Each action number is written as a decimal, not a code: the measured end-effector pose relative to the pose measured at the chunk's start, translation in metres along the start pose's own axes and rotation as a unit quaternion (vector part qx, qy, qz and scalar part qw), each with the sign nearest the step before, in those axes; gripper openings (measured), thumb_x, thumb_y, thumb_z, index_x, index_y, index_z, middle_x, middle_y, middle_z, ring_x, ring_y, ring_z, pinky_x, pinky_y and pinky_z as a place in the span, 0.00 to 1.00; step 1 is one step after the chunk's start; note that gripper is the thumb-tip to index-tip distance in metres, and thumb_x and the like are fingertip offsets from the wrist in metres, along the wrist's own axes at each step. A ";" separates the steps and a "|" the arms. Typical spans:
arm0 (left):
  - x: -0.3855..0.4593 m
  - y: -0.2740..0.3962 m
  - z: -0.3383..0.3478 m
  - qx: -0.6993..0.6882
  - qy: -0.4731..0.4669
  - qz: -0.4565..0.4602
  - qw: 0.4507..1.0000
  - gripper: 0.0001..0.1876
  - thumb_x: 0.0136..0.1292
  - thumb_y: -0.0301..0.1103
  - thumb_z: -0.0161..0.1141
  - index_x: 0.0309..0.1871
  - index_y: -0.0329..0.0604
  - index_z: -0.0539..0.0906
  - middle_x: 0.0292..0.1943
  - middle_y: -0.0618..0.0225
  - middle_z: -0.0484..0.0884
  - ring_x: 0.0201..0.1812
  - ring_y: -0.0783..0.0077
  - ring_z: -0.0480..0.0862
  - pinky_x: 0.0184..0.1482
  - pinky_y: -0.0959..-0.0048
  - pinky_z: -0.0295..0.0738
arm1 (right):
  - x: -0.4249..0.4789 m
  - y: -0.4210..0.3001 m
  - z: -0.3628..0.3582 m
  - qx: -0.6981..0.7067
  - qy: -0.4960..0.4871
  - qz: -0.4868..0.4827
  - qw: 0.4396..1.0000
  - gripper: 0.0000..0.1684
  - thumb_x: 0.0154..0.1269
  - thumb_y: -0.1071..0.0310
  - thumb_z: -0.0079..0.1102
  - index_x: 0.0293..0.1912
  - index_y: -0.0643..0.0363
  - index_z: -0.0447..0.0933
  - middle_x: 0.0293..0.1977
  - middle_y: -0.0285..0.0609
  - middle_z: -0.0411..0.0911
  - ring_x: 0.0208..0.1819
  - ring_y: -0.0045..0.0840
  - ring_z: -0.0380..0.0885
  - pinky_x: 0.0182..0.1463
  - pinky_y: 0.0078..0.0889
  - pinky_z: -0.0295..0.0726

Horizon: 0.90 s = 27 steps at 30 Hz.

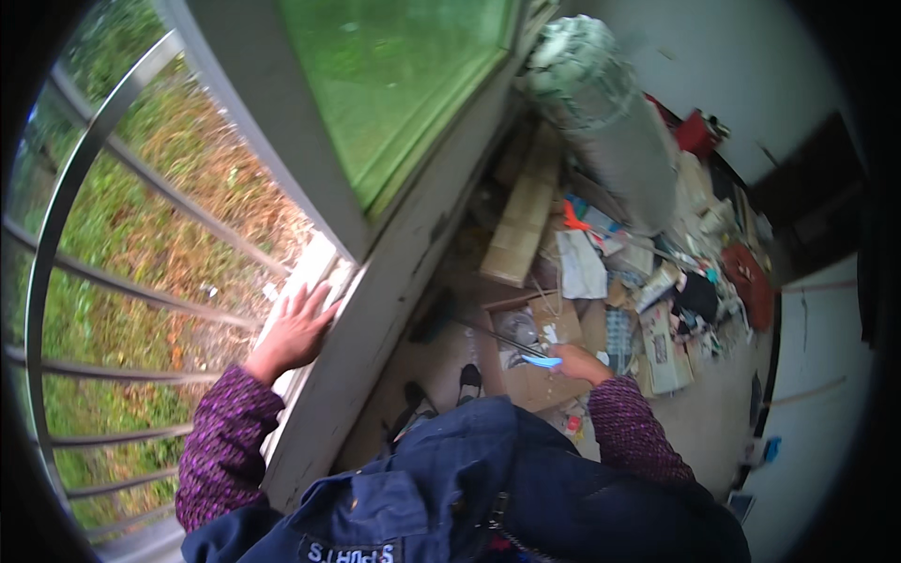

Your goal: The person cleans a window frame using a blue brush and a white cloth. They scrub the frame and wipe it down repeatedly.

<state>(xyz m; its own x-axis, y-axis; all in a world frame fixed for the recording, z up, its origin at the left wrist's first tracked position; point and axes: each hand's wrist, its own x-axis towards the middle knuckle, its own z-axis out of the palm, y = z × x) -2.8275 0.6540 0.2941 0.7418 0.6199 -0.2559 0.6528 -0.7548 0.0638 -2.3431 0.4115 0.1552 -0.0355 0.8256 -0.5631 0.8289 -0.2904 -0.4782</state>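
Observation:
My left hand rests with spread fingers on the white window sill, beside the lower corner of a window frame. Nothing is held in it. In my right hand is the thin dark handle of what looks like a broom. A light blue piece shows at the grip. The handle slants down to a dark, blurred head on the floor by the wall. Below the handle stands an open cardboard box with clear plastic and scraps inside.
A green-tinted window pane borders the opening, with curved metal bars outside. A tall wrapped roll leans in the corner. A long carton, a white cloth and a reddish-brown bag lie among heaped clutter.

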 end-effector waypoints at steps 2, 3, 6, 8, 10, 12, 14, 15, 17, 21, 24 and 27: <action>-0.003 0.004 -0.010 0.021 -0.047 0.003 0.999 0.36 0.54 0.30 0.58 0.70 0.48 0.64 0.75 0.53 0.52 0.74 0.37 0.51 0.71 0.39 0.51 | -0.006 -0.011 -0.003 -0.009 0.008 0.016 1.000 0.20 0.51 0.67 0.70 0.43 0.64 0.78 0.35 0.55 0.81 0.40 0.47 0.80 0.44 0.44 0.76; -0.005 0.006 -0.008 0.063 -0.034 0.008 0.997 0.34 0.58 0.34 0.58 0.71 0.53 0.65 0.74 0.57 0.56 0.74 0.42 0.54 0.71 0.42 0.52 | -0.010 -0.012 -0.002 -0.008 0.012 0.014 1.000 0.20 0.51 0.67 0.70 0.45 0.63 0.79 0.36 0.55 0.81 0.40 0.47 0.81 0.44 0.44 0.76; -0.015 0.004 0.004 0.086 0.063 0.049 0.993 0.25 0.61 0.31 0.57 0.64 0.46 0.73 0.73 0.57 0.59 0.75 0.50 0.54 0.73 0.45 0.50 | -0.013 -0.007 0.011 -0.005 0.005 0.012 1.000 0.23 0.51 0.69 0.69 0.49 0.61 0.79 0.37 0.55 0.81 0.41 0.47 0.80 0.45 0.44 0.76; -0.020 0.002 0.012 0.045 0.107 0.055 0.992 0.19 0.61 0.28 0.55 0.56 0.41 0.78 0.71 0.57 0.63 0.74 0.50 0.57 0.73 0.47 0.50 | -0.011 -0.001 0.021 -0.005 -0.021 0.025 0.999 0.25 0.51 0.70 0.68 0.52 0.58 0.79 0.39 0.54 0.82 0.43 0.46 0.80 0.47 0.44 0.76; -0.018 0.001 0.011 0.054 0.132 0.073 0.987 0.14 0.61 0.28 0.54 0.50 0.39 0.80 0.70 0.55 0.65 0.73 0.50 0.59 0.73 0.46 0.51 | -0.007 0.011 0.035 0.006 -0.034 0.032 0.999 0.32 0.51 0.73 0.67 0.59 0.50 0.77 0.45 0.52 0.81 0.44 0.45 0.80 0.48 0.43 0.76; -0.015 0.006 0.007 0.051 0.146 0.069 0.986 0.11 0.61 0.28 0.54 0.46 0.37 0.80 0.69 0.54 0.66 0.71 0.49 0.61 0.73 0.45 0.52 | -0.007 0.020 0.045 0.031 -0.030 0.011 0.999 0.35 0.51 0.75 0.65 0.61 0.44 0.75 0.47 0.51 0.81 0.43 0.44 0.81 0.48 0.42 0.76; -0.009 0.003 0.007 0.048 0.149 0.084 0.984 0.10 0.61 0.28 0.54 0.44 0.37 0.80 0.68 0.53 0.66 0.70 0.48 0.62 0.73 0.45 0.52 | -0.003 0.032 0.053 0.028 -0.037 0.031 0.998 0.39 0.51 0.77 0.64 0.63 0.39 0.73 0.48 0.50 0.81 0.42 0.42 0.81 0.48 0.40 0.77; -0.006 0.005 0.007 0.045 0.160 0.089 0.982 0.08 0.60 0.27 0.54 0.41 0.36 0.79 0.66 0.53 0.67 0.68 0.48 0.64 0.72 0.45 0.53 | -0.003 0.039 0.058 0.026 -0.040 0.041 0.998 0.40 0.51 0.77 0.63 0.64 0.36 0.72 0.49 0.49 0.81 0.42 0.41 0.81 0.49 0.40 0.77; 0.000 0.010 0.007 0.055 0.160 0.081 0.982 0.07 0.60 0.28 0.55 0.39 0.36 0.79 0.65 0.52 0.67 0.68 0.48 0.64 0.72 0.45 0.53 | -0.001 0.037 0.057 0.039 -0.070 0.074 0.994 0.42 0.50 0.78 0.63 0.64 0.33 0.72 0.49 0.48 0.81 0.43 0.40 0.81 0.49 0.39 0.77; 0.000 0.022 -0.001 -0.009 0.196 0.010 0.980 0.05 0.59 0.24 0.56 0.37 0.36 0.79 0.63 0.52 0.68 0.67 0.47 0.64 0.70 0.49 0.58 | -0.001 0.032 0.044 0.032 -0.070 0.077 0.994 0.39 0.50 0.76 0.62 0.63 0.36 0.74 0.48 0.50 0.82 0.42 0.39 0.81 0.49 0.40 0.77; 0.009 0.032 -0.019 -0.026 0.322 -0.060 0.945 0.10 0.48 0.16 0.63 0.36 0.37 0.80 0.58 0.54 0.73 0.64 0.48 0.68 0.63 0.56 0.67 | 0.012 0.034 0.045 0.037 -0.079 0.081 0.993 0.37 0.50 0.74 0.63 0.63 0.42 0.75 0.46 0.51 0.82 0.43 0.41 0.82 0.49 0.41 0.77; 0.036 0.052 -0.027 -0.125 0.353 -0.041 0.926 0.13 0.49 0.21 0.65 0.40 0.37 0.81 0.52 0.56 0.77 0.56 0.52 0.73 0.57 0.60 0.71 | 0.006 0.016 0.029 0.018 -0.067 0.038 0.997 0.36 0.51 0.72 0.63 0.63 0.43 0.74 0.44 0.52 0.82 0.42 0.41 0.81 0.49 0.41 0.77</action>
<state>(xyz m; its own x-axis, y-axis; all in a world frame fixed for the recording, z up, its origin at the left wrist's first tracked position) -2.7628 0.6433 0.3138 0.5464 0.7248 0.4196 0.6606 -0.6810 0.3161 -2.3461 0.3975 0.1245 -0.0502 0.7293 -0.6824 0.8117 -0.3682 -0.4533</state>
